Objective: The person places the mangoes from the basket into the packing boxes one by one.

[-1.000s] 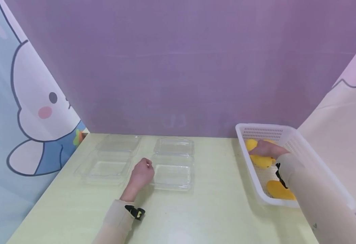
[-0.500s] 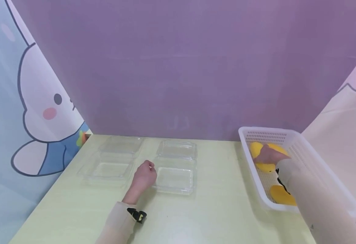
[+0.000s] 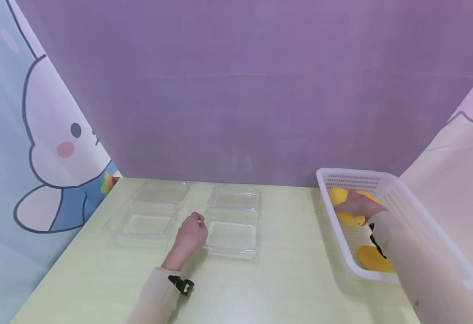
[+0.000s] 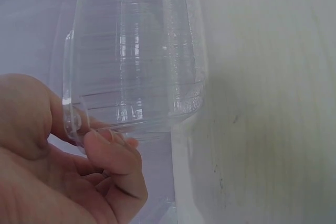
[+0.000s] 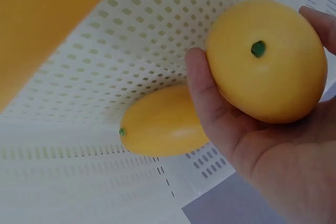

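My left hand (image 3: 192, 234) pinches the left rim of an open clear plastic clamshell container (image 3: 232, 236). In the left wrist view, thumb and fingers close round a corner of the container (image 4: 131, 61). On the right, my right hand (image 3: 357, 204) reaches into a white perforated basket (image 3: 337, 225). It grips a plump yellow mango (image 5: 268, 72) whose green stem spot faces the wrist camera, fingers and thumb curled round its sides. Beyond it, another yellow mango (image 5: 164, 124) lies on the basket floor. A further mango (image 3: 375, 259) rests near the basket's front, partly behind my sleeve.
A second open clear container (image 3: 145, 225) stands left of my left hand. Both containers and the basket rest on a pale yellow-green table (image 3: 289, 270). A purple panel (image 3: 236, 99) rises behind the table, with cartoon-printed cloth (image 3: 50, 135) at its left.
The view has shifted slightly. My right hand has shifted a little on the yellow fruit inside the basket. My left hand stays at the container's rim.
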Motion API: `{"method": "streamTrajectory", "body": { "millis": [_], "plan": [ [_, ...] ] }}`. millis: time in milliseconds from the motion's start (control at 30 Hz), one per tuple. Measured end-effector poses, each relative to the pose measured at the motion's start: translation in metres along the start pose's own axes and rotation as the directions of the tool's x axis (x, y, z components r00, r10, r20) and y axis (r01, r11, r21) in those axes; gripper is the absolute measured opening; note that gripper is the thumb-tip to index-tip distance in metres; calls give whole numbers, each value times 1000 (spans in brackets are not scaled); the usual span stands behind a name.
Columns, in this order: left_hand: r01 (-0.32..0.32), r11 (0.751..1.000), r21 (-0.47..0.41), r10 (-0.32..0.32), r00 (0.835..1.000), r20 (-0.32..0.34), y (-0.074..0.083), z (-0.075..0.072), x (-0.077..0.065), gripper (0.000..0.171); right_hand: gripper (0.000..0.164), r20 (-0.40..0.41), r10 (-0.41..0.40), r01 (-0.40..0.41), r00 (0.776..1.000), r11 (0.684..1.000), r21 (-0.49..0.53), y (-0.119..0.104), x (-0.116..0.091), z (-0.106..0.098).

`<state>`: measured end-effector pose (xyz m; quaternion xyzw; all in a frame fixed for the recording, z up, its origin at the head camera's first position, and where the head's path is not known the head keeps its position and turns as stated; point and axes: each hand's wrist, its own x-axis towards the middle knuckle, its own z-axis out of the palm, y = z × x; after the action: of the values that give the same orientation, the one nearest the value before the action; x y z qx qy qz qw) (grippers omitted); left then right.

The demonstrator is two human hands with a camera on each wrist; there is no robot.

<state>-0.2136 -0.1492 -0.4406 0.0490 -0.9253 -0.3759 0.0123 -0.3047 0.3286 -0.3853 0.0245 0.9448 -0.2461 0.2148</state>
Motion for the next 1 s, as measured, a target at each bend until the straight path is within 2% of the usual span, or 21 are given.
{"method": "streamTrajectory", "body": {
  "millis": [100,167,333,633,767,1000],
  "plan": [
    [-2,1000,2,2,1000,1,0,0,0,30,80,-31,-16,16,999,1000,-2,-3,-6,-4],
    [-5,1000,2,5,1000,0,0,-1,0,30,77,-39,-27,26,999,1000,-7,-6,-10,-7],
    [-16,1000,10,16,1000,-11,-1,-1,1,29,85,-42,-68,67,997,998,-13,-13,-20,-13],
    [-2,1000,-8,2,1000,9,-2,-1,2,30,89,-69,-117,115,991,993,-29,-23,-34,-25],
    [-1,1000,-12,2,1000,19,-3,-1,3,30,87,-74,-134,135,988,991,8,-25,-39,-29],
    [7,1000,-22,-6,999,39,-2,0,3,30,93,-54,-127,132,990,987,92,-23,-45,-33]
  ]
}}
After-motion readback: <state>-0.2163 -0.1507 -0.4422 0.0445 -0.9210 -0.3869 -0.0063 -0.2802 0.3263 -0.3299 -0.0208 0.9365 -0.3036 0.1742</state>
